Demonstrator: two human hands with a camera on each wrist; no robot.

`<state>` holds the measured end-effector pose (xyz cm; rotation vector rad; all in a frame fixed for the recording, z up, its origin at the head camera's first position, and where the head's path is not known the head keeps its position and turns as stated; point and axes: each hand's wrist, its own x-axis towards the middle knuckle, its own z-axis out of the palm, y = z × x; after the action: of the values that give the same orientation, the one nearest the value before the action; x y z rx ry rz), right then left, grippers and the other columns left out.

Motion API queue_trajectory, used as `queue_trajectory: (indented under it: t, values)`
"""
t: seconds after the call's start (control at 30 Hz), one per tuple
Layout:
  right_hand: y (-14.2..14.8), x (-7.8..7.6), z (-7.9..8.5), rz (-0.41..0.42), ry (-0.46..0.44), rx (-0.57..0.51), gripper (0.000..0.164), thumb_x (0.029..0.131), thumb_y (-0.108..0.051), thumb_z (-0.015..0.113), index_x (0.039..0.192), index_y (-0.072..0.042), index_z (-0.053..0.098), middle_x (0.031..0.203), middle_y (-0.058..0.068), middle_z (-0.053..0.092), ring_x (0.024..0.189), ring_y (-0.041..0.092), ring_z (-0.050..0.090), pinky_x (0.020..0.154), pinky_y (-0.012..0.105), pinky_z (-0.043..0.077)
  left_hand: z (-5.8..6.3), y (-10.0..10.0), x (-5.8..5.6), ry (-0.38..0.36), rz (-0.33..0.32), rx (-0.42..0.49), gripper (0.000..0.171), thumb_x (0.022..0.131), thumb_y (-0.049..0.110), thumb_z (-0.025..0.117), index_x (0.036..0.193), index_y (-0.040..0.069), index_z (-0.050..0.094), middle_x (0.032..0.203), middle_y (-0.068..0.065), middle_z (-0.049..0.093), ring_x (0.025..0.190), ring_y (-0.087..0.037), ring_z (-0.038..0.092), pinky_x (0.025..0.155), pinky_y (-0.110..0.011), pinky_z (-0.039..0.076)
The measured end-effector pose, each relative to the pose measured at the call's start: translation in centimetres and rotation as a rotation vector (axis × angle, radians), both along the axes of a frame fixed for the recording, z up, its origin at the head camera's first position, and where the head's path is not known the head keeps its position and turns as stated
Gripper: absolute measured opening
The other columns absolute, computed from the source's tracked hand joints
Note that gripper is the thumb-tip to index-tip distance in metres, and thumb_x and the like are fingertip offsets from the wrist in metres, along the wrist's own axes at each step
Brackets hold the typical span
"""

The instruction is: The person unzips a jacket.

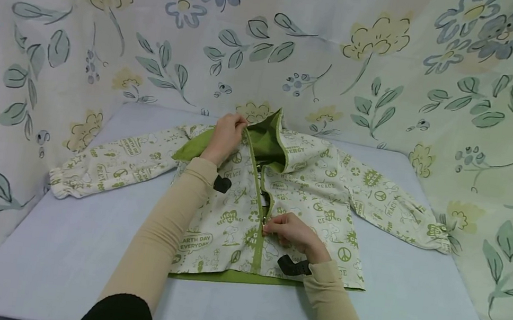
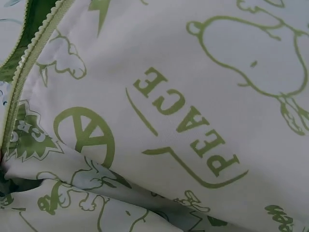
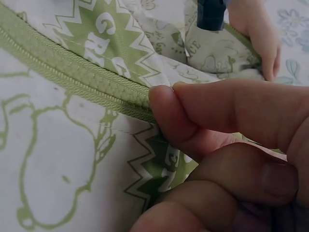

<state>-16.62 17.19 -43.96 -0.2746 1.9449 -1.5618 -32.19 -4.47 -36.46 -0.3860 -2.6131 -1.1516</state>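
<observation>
A white hooded jacket (image 1: 314,199) with green cartoon and lettering prints lies front up, sleeves spread to both sides. Its green zipper (image 1: 258,251) is joined along the lower part and gapes above, up to the green-lined hood (image 1: 266,137). At the hood's edge, beside the upper zipper tape, my left hand (image 1: 226,136) pinches the fabric. Lower down, thumb and index finger of my right hand (image 1: 294,233) pinch the zipper pull, which the fingertips mostly cover. The right wrist view shows this pinch right on the zipper teeth (image 3: 72,72).
Under the jacket is a pale tabletop (image 1: 81,256). A floral curtain (image 1: 260,48) surrounds it at the back and sides. Both jacket sleeves, left (image 1: 116,164) and right (image 1: 390,206), reach out toward the table's side edges.
</observation>
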Motion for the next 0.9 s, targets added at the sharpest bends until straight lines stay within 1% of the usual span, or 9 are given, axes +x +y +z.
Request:
queue_trajectory:
  t: [0.1,0.2,0.33,0.43,0.5,0.6,0.67,0.77,0.9]
  values:
    - [0.2,-0.3,-0.7,-0.003,0.016,0.012,0.025,0.087,-0.013,0.052,0.089,0.009,0.062,0.087,0.021,0.059,0.04,0.012,0.023,0.041,0.028,0.022,-0.2,0.0,0.4,0.033,-0.024,-0.085,0.019,0.091,0.013,0.044,0.104,0.01,0.058,0.099,-0.004,0.051,0.088,-0.015,0.048,0.073,-0.026,0.042]
    - [0.3,-0.4,-0.8,-0.008,0.032,0.02,0.025,0.085,-0.016,0.055,0.086,0.007,0.063,0.083,0.018,0.059,0.04,0.013,0.023,0.04,0.028,0.022,-0.5,0.2,1.0,0.153,-0.108,-0.237,0.025,0.09,0.006,0.042,0.111,0.009,0.056,0.11,-0.006,0.049,0.102,-0.019,0.044,0.086,-0.026,0.037]
    - [0.3,-0.4,-0.5,-0.014,0.038,0.025,0.025,0.085,-0.016,0.055,0.085,0.007,0.063,0.083,0.02,0.058,0.04,0.014,0.023,0.039,0.028,0.023,-1.3,1.1,2.1,0.388,-0.302,-0.388,0.029,0.087,-0.001,0.043,0.114,0.002,0.053,0.116,-0.011,0.047,0.111,-0.022,0.039,0.097,-0.025,0.025]
    - [0.1,-0.3,0.2,-0.01,0.036,0.022,0.024,0.087,-0.013,0.052,0.088,0.01,0.061,0.086,0.022,0.058,0.041,0.015,0.024,0.04,0.03,0.023,-2.2,1.8,3.6,0.452,-0.469,-0.392,0.026,0.086,-0.001,0.045,0.109,0.002,0.056,0.11,-0.01,0.051,0.107,-0.02,0.043,0.097,-0.025,0.025]
    - [0.1,-0.1,0.9,-0.009,0.038,0.02,0.024,0.088,-0.01,0.05,0.09,0.012,0.06,0.088,0.023,0.058,0.042,0.015,0.024,0.042,0.03,0.024,-3.0,2.2,4.9,0.406,-0.577,-0.372,0.021,0.088,0.002,0.045,0.104,0.005,0.059,0.104,-0.006,0.053,0.1,-0.017,0.046,0.092,-0.023,0.031]
    - [0.0,0.2,2.0,-0.014,0.046,0.023,0.025,0.088,-0.009,0.049,0.092,0.014,0.059,0.089,0.027,0.055,0.043,0.015,0.025,0.044,0.031,0.026,-4.3,2.4,6.5,0.246,-0.731,-0.321,0.019,0.09,0.006,0.043,0.096,0.007,0.061,0.094,-0.004,0.055,0.086,-0.012,0.049,0.077,-0.021,0.039]
    - [0.1,0.3,2.3,-0.022,0.05,0.021,0.025,0.088,-0.008,0.049,0.093,0.014,0.059,0.088,0.029,0.054,0.043,0.014,0.025,0.045,0.031,0.027,-5.0,2.4,7.2,0.147,-0.794,-0.302,0.021,0.091,0.007,0.041,0.094,0.008,0.062,0.092,-0.002,0.055,0.083,-0.009,0.049,0.074,-0.021,0.04]
    - [0.3,0.2,2.2,-0.023,0.051,0.006,0.025,0.088,-0.008,0.049,0.093,0.014,0.059,0.087,0.03,0.053,0.043,0.014,0.025,0.045,0.03,0.026,-6.0,2.5,7.5,0.039,-0.835,-0.271,0.026,0.091,0.005,0.037,0.095,0.009,0.062,0.093,-0.001,0.056,0.085,-0.007,0.05,0.077,-0.021,0.04]
    - [0.7,-0.3,1.1,-0.021,0.045,-0.011,0.025,0.089,-0.01,0.049,0.093,0.012,0.06,0.087,0.021,0.058,0.043,0.013,0.025,0.044,0.029,0.026,-6.7,2.5,7.5,-0.085,-0.832,-0.247,0.03,0.092,0.007,0.034,0.103,0.013,0.061,0.101,0.003,0.056,0.092,-0.005,0.05,0.079,-0.021,0.04]
